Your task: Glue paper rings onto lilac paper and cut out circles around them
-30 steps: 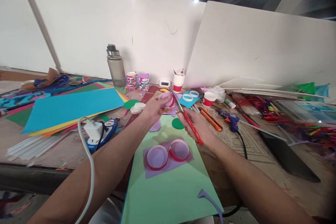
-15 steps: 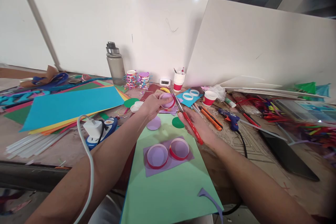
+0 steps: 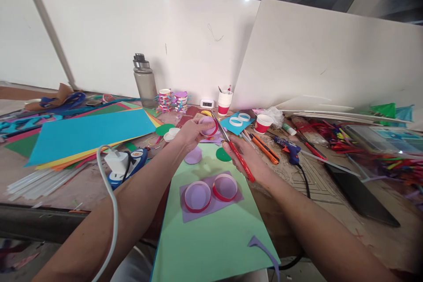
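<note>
My left hand holds a small red-rimmed ring with a purple paper disc above the table. My right hand grips red-handled scissors, whose blades reach up to the ring's right edge. Below the hands lies a light green sheet carrying a purple paper piece with two more red-rimmed rings. A loose purple disc and a green disc lie near the sheet's far end.
A grey water bottle, stacked paper cups, coloured paper sheets, a white charger with cable, glue sticks, a blue glue gun, orange cutters and a dark tablet crowd the table. White boards stand behind.
Both hands stay nearly in place with the ring and scissors. A cut purple disc has dropped onto the green sheet below my left hand.
</note>
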A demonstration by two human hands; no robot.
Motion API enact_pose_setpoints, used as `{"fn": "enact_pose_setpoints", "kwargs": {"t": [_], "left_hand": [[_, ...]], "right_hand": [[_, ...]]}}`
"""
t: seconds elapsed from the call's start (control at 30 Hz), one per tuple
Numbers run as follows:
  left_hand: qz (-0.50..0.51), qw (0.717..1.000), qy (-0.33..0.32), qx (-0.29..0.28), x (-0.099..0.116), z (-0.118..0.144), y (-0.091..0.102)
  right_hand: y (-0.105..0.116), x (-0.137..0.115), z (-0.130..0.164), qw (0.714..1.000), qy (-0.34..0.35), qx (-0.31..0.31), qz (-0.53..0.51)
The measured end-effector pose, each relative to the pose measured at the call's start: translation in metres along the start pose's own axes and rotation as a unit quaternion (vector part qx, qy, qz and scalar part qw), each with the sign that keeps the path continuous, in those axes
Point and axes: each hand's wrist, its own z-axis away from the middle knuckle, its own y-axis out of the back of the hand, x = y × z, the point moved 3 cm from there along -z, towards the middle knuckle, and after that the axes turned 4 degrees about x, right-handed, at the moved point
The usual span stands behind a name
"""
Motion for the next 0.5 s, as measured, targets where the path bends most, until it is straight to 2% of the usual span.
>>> {"fn": "enact_pose_setpoints", "kwargs": {"t": [0.1,0.27,0.5], "left_hand": [[0.018,1.0,-0.015,0.011,-0.0036,-0.0001,-0.0018],[-0.023,1.0,-0.009,-0.012,-0.0026,0.0021,-0.0032],[-0.013,0.999,-0.002,-0.036,0.0028,0.0034,-0.0041]], "right_hand": [[0.0018,-0.0023,-0.0008,0.999,0.021,0.018,0.031],[0.0035,-0.0059,-0.0012,0.993,0.059,0.014,0.098],[0.0023,-0.0044,0.001,0.994,0.053,0.017,0.094]]}}
